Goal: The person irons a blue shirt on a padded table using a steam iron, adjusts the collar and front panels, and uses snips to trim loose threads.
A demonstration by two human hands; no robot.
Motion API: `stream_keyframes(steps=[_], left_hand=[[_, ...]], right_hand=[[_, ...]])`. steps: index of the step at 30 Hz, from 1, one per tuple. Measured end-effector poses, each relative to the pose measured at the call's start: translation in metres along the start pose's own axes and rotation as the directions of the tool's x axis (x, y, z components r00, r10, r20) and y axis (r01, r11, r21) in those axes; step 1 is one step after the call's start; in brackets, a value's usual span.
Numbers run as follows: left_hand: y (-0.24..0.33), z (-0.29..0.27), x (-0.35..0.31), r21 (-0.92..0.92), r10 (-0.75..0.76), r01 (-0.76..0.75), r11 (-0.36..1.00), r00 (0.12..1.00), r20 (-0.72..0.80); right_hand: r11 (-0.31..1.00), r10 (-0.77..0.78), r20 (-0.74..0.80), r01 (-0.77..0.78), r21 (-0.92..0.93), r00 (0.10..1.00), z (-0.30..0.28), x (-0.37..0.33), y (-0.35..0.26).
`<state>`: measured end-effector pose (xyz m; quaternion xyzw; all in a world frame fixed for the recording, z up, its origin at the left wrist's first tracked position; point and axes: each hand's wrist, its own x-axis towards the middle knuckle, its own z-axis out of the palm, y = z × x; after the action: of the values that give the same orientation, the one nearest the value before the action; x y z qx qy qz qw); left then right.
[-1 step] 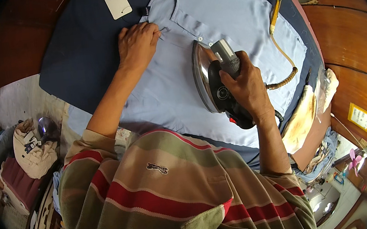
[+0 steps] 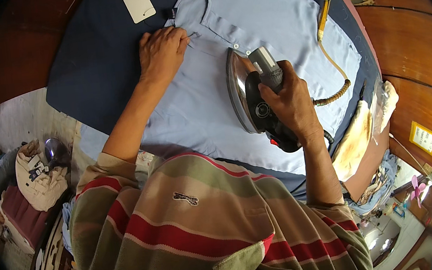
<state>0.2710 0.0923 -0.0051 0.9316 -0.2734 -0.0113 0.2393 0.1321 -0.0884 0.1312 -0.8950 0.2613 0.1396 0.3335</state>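
Observation:
A light blue shirt (image 2: pixel 271 11) with small white buttons lies spread over a dark navy cover. My right hand (image 2: pixel 292 99) is wrapped round the grip of a steam iron (image 2: pixel 254 93), black and silver with a red part at its heel. The iron's soleplate meets the shirt just below the buttons. Farther left, my left hand (image 2: pixel 164 53) is closed at the shirt's edge, fingers bent and pinching the cloth near a small dark label. A white card tag (image 2: pixel 135 3) lies on the cover beyond that hand.
A coiled, yellowish hose (image 2: pixel 331 58) runs from the iron to the far right. Beside the board's right edge lies a cream cloth (image 2: pixel 354 138) near clear plastic. Folded garments (image 2: pixel 42 179) are piled at the lower left. Wooden panels (image 2: pixel 408 43) stand on the right.

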Motion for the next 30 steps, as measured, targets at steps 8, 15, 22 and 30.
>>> stream_keyframes(steps=[8,15,22,30], left_hand=[[-0.002,-0.004,-0.011,0.016,0.083,-0.082,0.997,0.989,-0.126],[-0.013,-0.026,-0.037,0.078,0.100,-0.091,0.993,0.987,-0.122],[-0.033,-0.022,-0.039,-0.060,0.054,-0.059,0.996,0.995,-0.080],[-0.034,-0.019,-0.039,-0.159,-0.037,0.022,0.987,0.995,-0.090]], right_hand=[[0.982,-0.185,0.031,0.186,-0.040,0.982,0.004,0.009,-0.021],[0.961,-0.253,0.047,0.256,-0.102,0.966,0.007,0.031,-0.054],[0.979,-0.146,0.065,0.154,-0.135,0.987,0.018,0.037,-0.052],[0.957,-0.232,0.140,0.251,-0.145,0.963,0.019,0.035,-0.052]])
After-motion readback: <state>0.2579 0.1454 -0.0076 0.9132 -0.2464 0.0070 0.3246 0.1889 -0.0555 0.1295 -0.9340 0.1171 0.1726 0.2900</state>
